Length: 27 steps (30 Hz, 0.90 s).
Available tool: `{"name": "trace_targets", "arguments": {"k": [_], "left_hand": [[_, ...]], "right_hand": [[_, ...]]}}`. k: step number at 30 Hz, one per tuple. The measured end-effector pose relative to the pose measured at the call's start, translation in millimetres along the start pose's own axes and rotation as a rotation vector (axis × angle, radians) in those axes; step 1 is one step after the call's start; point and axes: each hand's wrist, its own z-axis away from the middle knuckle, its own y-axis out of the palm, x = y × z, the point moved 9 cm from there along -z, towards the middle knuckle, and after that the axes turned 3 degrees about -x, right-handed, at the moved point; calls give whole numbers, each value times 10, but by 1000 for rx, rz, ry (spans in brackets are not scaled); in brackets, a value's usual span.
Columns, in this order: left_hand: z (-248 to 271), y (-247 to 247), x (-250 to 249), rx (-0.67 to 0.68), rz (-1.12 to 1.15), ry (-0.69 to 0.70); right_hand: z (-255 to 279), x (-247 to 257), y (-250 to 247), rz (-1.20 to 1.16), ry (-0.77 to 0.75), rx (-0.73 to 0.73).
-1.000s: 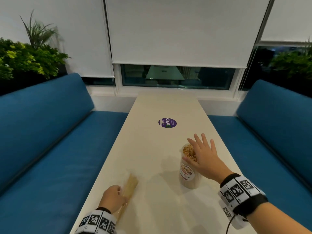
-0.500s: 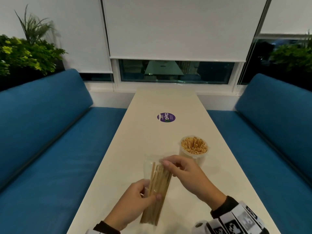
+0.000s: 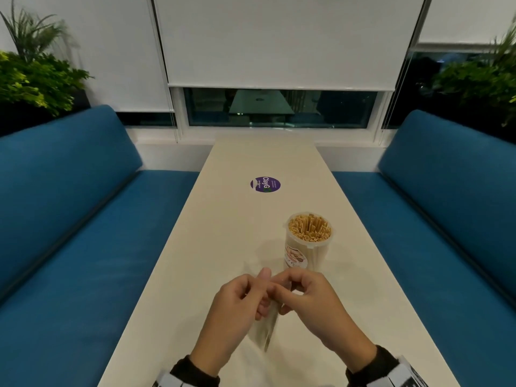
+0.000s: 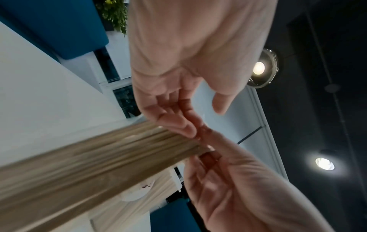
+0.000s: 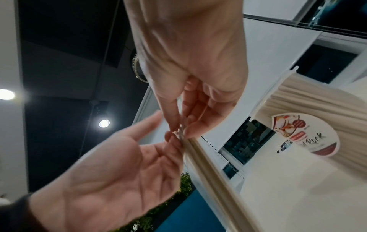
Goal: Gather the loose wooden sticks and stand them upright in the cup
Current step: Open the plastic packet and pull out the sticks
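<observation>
Clear plastic is pinched between the fingertips [image 5: 174,125] of both hands at the top end of a packet of wooden sticks [image 4: 95,158]. The right hand [image 3: 312,305] clamps the film between thumb and forefinger, and the left hand [image 3: 237,305] nips the same edge from the opposite side with its thumb raised, so the two grips almost touch. The packet hangs down from them, above the table [image 3: 223,233], blurred in the head view. Just beyond the hands stands the cup [image 3: 307,241], upright and already crowded with sticks set on end. A purple sticker [image 3: 265,184] lies farther along the table, with blue benches [image 3: 83,219] either side.

The step in hand appears to be opening the packet. It would go best if the two pinches stayed close together and pulled apart sideways, with the opening kept uppermost so no sticks spill. Once opened, the bundle should be held together and lowered on end into whatever gap the cup's contents leave, since room there looks scarce.
</observation>
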Motion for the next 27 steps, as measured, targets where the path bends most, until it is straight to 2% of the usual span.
{"name": "trace_targets", "arguments": {"k": [4, 9, 16, 21, 23, 27], "left_hand": [[76, 77, 57, 34, -46, -6], [222, 93, 15, 81, -30, 8], [456, 91, 46, 64, -46, 6], [567, 166, 46, 180, 7, -3], [596, 189, 27, 185, -30, 15], [610, 176, 29, 128, -111, 36]], "right_hand": [[147, -74, -32, -27, 67, -5], [356, -119, 15, -141, 181, 65], [593, -200, 55, -182, 257, 42], [708, -218, 14, -308, 341, 55], [721, -187, -26, -281, 315, 35], [733, -102, -123, -34, 188, -86]]}}
